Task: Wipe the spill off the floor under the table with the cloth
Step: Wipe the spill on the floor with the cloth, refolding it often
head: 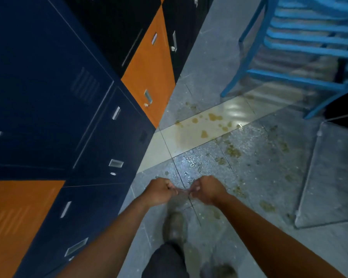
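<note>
Left hand [159,190] and right hand [208,189] meet, fingers curled (pinching anything? cannot tell). No cloth in view; it should be soft, light, best bunched in the palm. Beyond, the spill [213,121] dots the floor [209,57] by the table [329,177].

both hands are held out close together low in the view, the left hand [159,190] and right hand [208,189] with fingers curled and knuckles nearly touching; what lies between them is too blurred to tell. beyond them yellow-brown spill [214,117] spots dot the tiled floor [209,57]. dark blue and orange lockers [48,77] stand at the left, a blue chair [289,77] at the upper right, and a glass table [329,187] at the right. a shoe [174,227] shows below the hands.
</note>
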`<state>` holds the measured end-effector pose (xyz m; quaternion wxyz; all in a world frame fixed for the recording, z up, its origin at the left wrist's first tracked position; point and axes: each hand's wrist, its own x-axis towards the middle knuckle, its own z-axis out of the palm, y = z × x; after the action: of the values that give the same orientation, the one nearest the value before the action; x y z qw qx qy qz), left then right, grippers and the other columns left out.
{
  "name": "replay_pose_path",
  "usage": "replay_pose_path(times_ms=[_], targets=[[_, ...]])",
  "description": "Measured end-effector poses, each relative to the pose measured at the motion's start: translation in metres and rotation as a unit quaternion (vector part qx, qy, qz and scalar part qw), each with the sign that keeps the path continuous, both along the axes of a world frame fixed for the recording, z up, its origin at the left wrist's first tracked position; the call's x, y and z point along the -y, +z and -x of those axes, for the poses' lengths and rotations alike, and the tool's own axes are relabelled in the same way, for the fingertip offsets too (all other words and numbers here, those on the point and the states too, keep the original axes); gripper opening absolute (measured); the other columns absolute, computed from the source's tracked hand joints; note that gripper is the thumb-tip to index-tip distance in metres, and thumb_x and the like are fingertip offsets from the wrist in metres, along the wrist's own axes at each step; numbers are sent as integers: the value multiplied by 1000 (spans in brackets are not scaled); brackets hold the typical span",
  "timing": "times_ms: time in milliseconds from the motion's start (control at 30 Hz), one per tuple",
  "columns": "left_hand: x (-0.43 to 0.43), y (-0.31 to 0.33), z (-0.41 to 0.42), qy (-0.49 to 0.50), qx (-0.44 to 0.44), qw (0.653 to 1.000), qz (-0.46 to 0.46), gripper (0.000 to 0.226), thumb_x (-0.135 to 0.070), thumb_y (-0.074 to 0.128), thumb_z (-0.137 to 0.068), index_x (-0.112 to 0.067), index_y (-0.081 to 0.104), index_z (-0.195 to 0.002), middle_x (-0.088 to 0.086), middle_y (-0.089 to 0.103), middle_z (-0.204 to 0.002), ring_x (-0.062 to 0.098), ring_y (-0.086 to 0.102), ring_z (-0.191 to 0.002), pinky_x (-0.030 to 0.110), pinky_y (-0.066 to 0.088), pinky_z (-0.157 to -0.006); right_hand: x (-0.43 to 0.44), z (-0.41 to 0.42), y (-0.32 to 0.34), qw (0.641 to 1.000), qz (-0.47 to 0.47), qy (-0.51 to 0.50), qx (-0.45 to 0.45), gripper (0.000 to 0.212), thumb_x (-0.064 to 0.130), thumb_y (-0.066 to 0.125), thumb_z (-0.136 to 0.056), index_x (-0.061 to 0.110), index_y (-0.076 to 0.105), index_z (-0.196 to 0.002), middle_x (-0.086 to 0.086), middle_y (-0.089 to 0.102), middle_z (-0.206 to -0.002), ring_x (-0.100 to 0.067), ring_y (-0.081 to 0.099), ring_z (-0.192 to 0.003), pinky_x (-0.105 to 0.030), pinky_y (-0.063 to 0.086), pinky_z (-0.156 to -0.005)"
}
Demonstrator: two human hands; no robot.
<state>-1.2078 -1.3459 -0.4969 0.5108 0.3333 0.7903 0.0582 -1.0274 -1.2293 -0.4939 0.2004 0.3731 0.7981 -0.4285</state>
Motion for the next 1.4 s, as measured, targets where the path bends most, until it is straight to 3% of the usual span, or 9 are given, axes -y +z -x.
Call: replay_pose_path(times_ms=[233, 367, 467, 600, 733, 900, 1100, 1267, 1400], targets=[[11, -158, 41, 38, -72, 992, -97, 6, -27, 76, -90, -31, 80, -88, -20, 74, -90, -6, 67, -85, 18, 49, -75, 2, 43, -150, 997, -62, -22, -50, 21, 35, 66, -92, 35, 75, -110, 8, 77, -101, -11, 69, -81, -33, 60, -83], [76, -258, 27, 19, -54, 998, -22, 10, -37, 77, -87, -40, 77, -97, -18, 74, -101, 5, 70, -93, 29, 59, -89, 22, 20, -223, 998, -51, 43, -1, 28, 33, 70, -90, 35, 72, -117, 7, 74, -117, -12, 70, -95, -31, 54, -94], [92, -321, 18, 26, -101, 993, -59, 18, -43, 71, -91, -45, 72, -109, -9, 73, -122, 11, 69, -105, 35, 57, -98, 20, -5, -263, 996, -84, 42, 7, 31, 35, 70, -86, 35, 73, -118, 7, 73, -120, -14, 69, -104, -31, 52, -96], [63, -382, 11, -16, -191, 976, -104, 63, -59, 49, -105, -35, 36, -162, -5, 17, -175, 22, 17, -161, 49, 25, -128, -4, -20, -297, 991, -134, 19, -5, 32, 40, 69, -85, 34, 73, -117, 6, 73, -120, -17, 67, -109, -31, 52, -94], [40, -437, 7, -137, -258, 950, -108, 75, -75, 14, -103, -43, -13, -165, 5, -27, -172, 27, -22, -160, 53, 1, -131, -19, -25, -322, 984, -173, -19, -41, 29, 41, 69, -89, 32, 74, -117, 7, 71, -123, -15, 64, -109, -29, 50, -91], [17, -456, 4, -157, -322, 923, -142, 68, -62, 6, -108, -34, -20, -164, 11, -32, -170, 27, -31, -158, 53, -8, -131, -26, -37, -348, 982, -182, -29, -51, 29, 47, 64, -91, 34, 73, -116, 9, 71, -123, -16, 62, -110, -30, 49, -91], [-7, -465, -2, -104, -320, 932, -136, 65, -49, 7, -110, -26, -18, -166, 15, -27, -171, 30, -29, -158, 55, -7, -131, -25, -43, -366, 981, -182, -47, -52, 26, 49, 62, -92, 36, 74, -112, 10, 72, -119, -14, 64, -107, -30, 50, -88], [94, -457, -36, -218, -270, 923, -166, 64, -47, 15, -111, -34, -11, -167, 5, -19, -175, 25, -21, -161, 56, 3, -132, -13, -44, -376, 982, -164, -69, -60, 28, 53, 61, -89, 37, 74, -110, 13, 72, -118, -12, 65, -106, -31, 52, -90], [116, -461, 11, -194, -293, 920, -175, 62, -47, 21, -112, -35, -2, -168, 1, -13, -177, 21, -14, -163, 54, 9, -131, -11, -40, -376, 984, -152, -61, -67, 28, 52, 61, -90, 36, 74, -109, 13, 72, -117, -13, 65, -106, -29, 51, -88]])
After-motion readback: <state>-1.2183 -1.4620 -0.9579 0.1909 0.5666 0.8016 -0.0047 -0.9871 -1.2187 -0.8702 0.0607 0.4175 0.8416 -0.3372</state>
